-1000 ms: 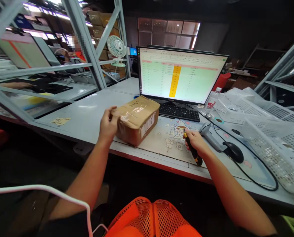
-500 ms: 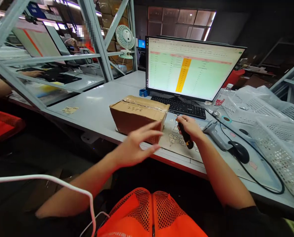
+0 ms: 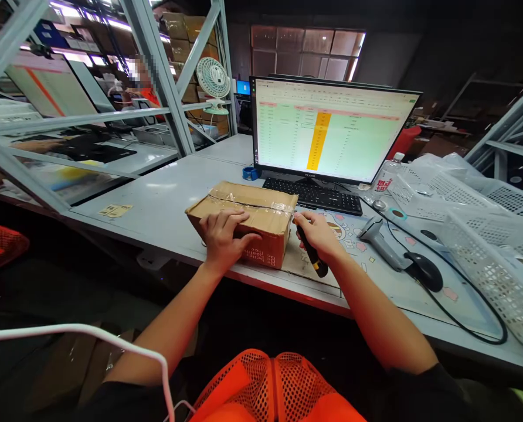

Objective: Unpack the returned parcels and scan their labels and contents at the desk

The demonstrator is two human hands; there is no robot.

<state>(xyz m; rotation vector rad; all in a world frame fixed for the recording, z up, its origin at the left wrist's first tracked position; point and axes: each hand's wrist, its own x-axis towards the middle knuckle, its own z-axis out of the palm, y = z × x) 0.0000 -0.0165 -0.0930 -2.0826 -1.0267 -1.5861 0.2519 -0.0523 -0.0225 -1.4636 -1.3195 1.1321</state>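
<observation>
A taped brown cardboard box (image 3: 261,231) sits near the front edge of the table. My left hand (image 3: 223,237) grips its near top edge, fingers bent over the top and thumb against the front side. In my right hand (image 3: 318,234) is a utility knife (image 3: 313,253) with a black and yellow handle. The fist is closed round the handle, whose front end points at the box's top right corner, by the clear tape. Whether the blade touches the tape, I cannot tell.
Behind the box stand a keyboard (image 3: 314,195) and a monitor (image 3: 288,140). A blue tape roll (image 3: 250,173) lies beside them. To the right are a barcode scanner (image 3: 382,245), a black mouse (image 3: 424,272), a cable, a bottle (image 3: 387,173) and white baskets (image 3: 494,275).
My left hand has come down from in front of the box onto its top edge. My right hand has brought the utility knife left, up to the box's right end.
</observation>
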